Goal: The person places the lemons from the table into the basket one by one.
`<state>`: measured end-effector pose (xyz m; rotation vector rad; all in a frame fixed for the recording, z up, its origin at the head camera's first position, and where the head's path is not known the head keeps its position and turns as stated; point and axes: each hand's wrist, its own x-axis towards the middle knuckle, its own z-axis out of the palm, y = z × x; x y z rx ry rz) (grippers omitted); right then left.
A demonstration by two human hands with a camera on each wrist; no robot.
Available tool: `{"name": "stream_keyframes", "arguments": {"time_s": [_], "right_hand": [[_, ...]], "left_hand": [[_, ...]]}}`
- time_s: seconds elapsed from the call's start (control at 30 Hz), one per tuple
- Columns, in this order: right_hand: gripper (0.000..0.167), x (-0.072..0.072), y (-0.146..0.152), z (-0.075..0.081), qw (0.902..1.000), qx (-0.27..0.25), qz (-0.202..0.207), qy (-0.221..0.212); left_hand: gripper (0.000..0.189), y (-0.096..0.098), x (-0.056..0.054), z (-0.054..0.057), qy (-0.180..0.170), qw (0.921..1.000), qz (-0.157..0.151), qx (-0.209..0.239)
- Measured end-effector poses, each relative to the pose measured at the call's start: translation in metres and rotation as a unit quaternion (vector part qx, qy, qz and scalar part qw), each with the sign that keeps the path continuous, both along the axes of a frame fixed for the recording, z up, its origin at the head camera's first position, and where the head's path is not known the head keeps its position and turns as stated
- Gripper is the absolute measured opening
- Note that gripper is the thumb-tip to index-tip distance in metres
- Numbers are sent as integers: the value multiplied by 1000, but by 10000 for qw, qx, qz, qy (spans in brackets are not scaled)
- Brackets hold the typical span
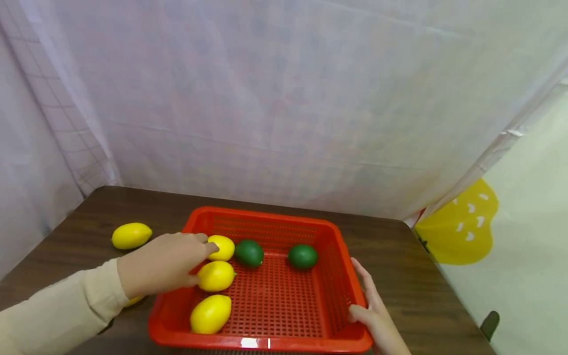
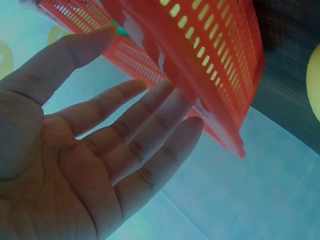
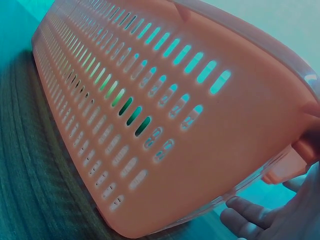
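Note:
A red plastic basket (image 1: 266,340) with slotted walls stands on the dark wooden table. Three yellow lemons line its left side: a far one (image 1: 223,248), a middle one (image 1: 216,276) and a near one (image 1: 210,314). Two dark green lime-like fruits, one (image 1: 249,253) beside the far lemon and another (image 1: 302,257) farther right, lie toward the back. My left hand (image 1: 166,264) reaches over the left rim, fingers spread and relaxed by the far and middle lemons; whether it touches them I cannot tell. My right hand (image 1: 372,310) grips the basket's right rim, thumb inside.
On the table (image 1: 412,276), left of the basket, lies another lemon (image 1: 130,235). Part of one more yellow fruit (image 1: 134,301) shows under my left wrist. Pale curtains (image 1: 275,108) hang behind the table. A yellow shape (image 1: 466,224) is on the right-hand curtain.

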<state>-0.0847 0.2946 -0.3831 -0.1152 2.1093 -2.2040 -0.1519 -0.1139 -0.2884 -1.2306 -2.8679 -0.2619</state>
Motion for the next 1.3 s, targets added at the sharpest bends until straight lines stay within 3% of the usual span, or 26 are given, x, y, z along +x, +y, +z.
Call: {"name": "stream_keyframes", "arguments": {"time_s": [0.4, 0.6, 0.93, 1.13, 1.3], "right_hand": [[105, 1, 0, 2, 9999, 77, 17, 140], [104, -1, 2, -2, 10000, 1, -54, 37], [105, 0, 2, 2, 9998, 73, 134, 95], [104, -1, 3, 0, 9995, 82, 225, 222], [105, -1, 3, -2, 9997, 122, 130, 183]], "left_hand": [[63, -28, 3, -3, 205, 9986, 433, 208], [68, -40, 3, -6, -162, 9963, 777, 334], [75, -65, 0, -11, -530, 9913, 1014, 645], [80, -87, 2, -23, -540, 9882, 1307, 580], [80, -103, 6, -39, -568, 9877, 1366, 512]]}}
